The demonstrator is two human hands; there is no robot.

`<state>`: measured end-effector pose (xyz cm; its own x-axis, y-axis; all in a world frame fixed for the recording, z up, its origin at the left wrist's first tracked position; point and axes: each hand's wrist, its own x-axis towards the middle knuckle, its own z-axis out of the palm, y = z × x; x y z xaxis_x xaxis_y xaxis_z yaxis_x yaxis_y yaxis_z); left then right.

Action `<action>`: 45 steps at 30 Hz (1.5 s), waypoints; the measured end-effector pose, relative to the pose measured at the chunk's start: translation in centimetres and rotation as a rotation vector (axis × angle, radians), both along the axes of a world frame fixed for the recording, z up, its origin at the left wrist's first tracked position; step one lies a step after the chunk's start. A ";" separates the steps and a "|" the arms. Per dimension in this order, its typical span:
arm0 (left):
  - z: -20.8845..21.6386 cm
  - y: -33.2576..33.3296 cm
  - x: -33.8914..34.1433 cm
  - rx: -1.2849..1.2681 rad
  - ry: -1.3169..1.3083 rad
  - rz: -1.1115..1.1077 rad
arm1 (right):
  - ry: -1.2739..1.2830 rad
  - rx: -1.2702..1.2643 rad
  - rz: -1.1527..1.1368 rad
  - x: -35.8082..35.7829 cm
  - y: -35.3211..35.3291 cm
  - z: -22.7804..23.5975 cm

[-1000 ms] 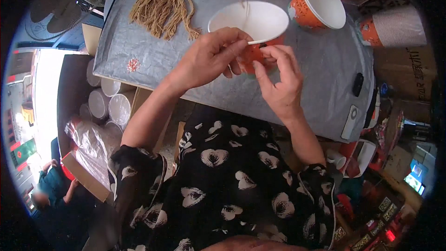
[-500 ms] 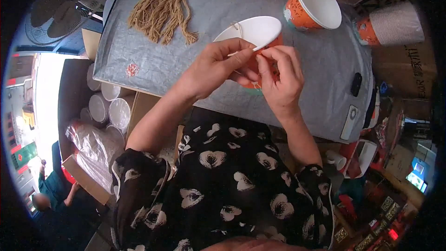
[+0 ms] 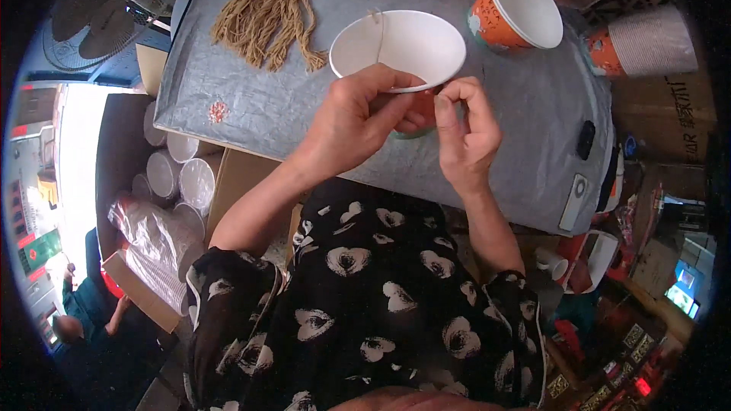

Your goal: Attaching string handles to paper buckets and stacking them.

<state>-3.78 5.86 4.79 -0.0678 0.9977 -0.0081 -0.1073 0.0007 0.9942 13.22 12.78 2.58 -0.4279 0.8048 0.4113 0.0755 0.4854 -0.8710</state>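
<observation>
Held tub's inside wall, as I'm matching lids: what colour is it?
The inside wall is white; it shows best in the head view.

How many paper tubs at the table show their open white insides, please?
2: one paper tub held by the left hand, another tub to its right on the tabletop. More may be hidden, nested inside.

Near the centre, the bowl (image 3: 420,44) looks like smooth paper; at upper left, the cords (image 3: 266,14) look like rough, matt fibre.

Far left, a dark, round wire-caged fan (image 3: 105,27); right, a black oblong object (image 3: 585,140) beyond a white rectangular device (image 3: 572,202).
</observation>
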 end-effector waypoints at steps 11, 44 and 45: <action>0.1 0.3 -0.3 0.003 0.139 0.090 | 0.039 -0.174 -0.042 0.9 -0.8 -1.6; -2.9 -3.3 -3.1 0.275 0.770 -0.033 | -1.289 1.388 0.268 -7.3 8.9 -1.6; -2.9 -3.2 -3.3 0.239 0.771 -0.033 | -1.290 1.394 0.270 -7.1 9.2 -1.6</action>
<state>-7.07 2.64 1.88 0.0619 0.9680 0.2431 0.6049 -0.2302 0.7623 6.13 21.95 1.02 -0.9945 0.1043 -0.0107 0.0769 0.7947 0.6021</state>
